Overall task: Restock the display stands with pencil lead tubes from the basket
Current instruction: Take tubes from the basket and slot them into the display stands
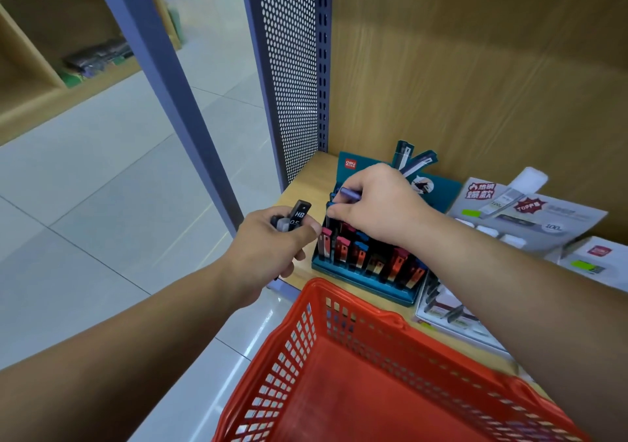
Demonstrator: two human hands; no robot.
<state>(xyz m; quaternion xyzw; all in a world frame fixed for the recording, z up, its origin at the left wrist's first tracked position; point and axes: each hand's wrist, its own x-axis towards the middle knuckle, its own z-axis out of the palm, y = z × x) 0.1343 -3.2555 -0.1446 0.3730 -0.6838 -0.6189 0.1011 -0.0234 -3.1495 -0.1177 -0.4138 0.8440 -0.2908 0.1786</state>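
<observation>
A teal display stand (360, 276) on the wooden shelf holds several upright lead tubes (370, 258) with red, pink and blue caps. My right hand (377, 203) is over its back left rows and pinches a purple-capped tube (350, 194) lying across the fingers. My left hand (268, 248), just left of the stand, grips a few black tubes (296, 220); one is marked HB 0.5. The red plastic basket (306, 333) sits at the shelf's front edge below both hands; the part of its floor in view is bare.
A grey display card with white lead boxes (520, 214) stands to the right of the teal stand. A flat tray of tubes (445, 309) lies under my right forearm. A perforated blue metal panel (289, 67) bounds the shelf's left side; tiled floor lies beyond.
</observation>
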